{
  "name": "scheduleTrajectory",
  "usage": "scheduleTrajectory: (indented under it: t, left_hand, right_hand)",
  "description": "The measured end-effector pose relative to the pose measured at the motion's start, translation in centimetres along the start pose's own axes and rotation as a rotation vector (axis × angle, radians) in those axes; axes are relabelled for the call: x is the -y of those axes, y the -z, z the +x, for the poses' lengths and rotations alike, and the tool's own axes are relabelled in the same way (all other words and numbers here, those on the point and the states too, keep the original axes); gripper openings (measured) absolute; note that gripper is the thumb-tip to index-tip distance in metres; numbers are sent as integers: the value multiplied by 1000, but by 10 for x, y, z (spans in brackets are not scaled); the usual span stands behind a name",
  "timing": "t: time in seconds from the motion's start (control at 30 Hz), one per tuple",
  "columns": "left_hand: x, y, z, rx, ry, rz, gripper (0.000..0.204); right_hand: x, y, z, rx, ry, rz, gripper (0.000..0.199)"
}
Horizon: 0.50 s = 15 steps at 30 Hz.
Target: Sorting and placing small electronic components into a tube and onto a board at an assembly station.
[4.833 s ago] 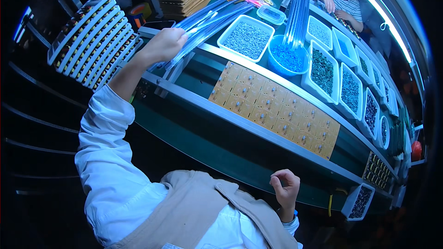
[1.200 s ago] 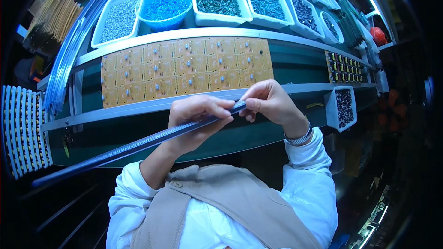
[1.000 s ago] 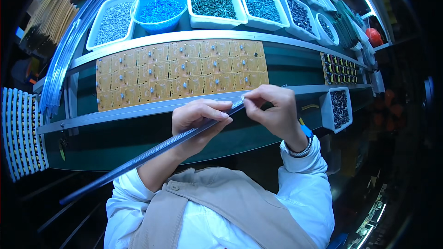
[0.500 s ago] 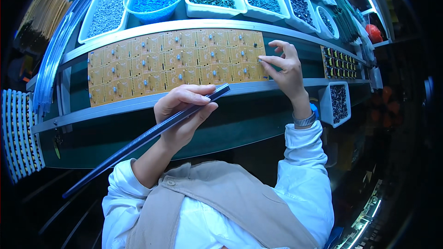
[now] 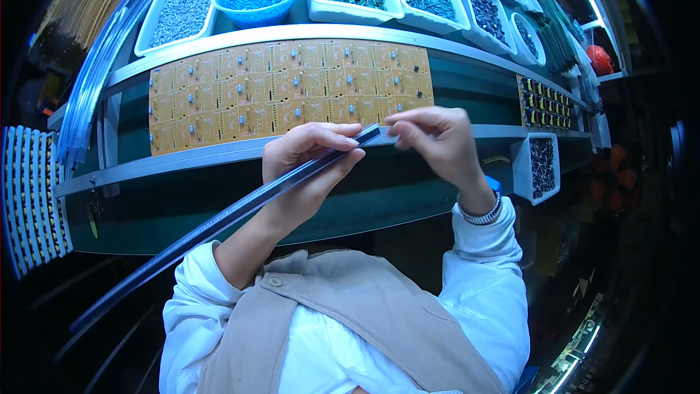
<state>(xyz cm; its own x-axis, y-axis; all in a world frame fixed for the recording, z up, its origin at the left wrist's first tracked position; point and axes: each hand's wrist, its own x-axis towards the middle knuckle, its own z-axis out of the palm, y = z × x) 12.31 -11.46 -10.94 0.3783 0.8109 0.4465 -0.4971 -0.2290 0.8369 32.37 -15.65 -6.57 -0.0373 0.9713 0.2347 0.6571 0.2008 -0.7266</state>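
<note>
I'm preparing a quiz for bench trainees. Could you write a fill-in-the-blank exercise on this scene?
1. The long tube is gripped along its side by the person's ____ hand.
2. The tub of blue pieces is ____, unlike the rectangular tray of silver pieces beside it.
3. The small circuit panel lies to the ____ of the wide circuit panel.

Missing words: left; round; right.

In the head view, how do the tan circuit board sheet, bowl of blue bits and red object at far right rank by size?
Tan circuit board sheet
Bowl of blue bits
Red object
Apparent sizes only.
</note>
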Motion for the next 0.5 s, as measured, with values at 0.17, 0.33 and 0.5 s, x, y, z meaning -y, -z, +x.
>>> scheduleTrajectory:
  t: [0.17,0.33,0.5]
  left_hand:
    - [-11,1,-1,141,87,181,16]
    - [2,3,-5,162,-51,0,16]
    - [7,-1,-5,139,-125,57,13]
  right_hand:
    - [0,-10,-7,192,-380,700,13]
    - [14,-8,-14,137,-367,743,10]
    - [31,-5,-13,-101,143,-103,5]
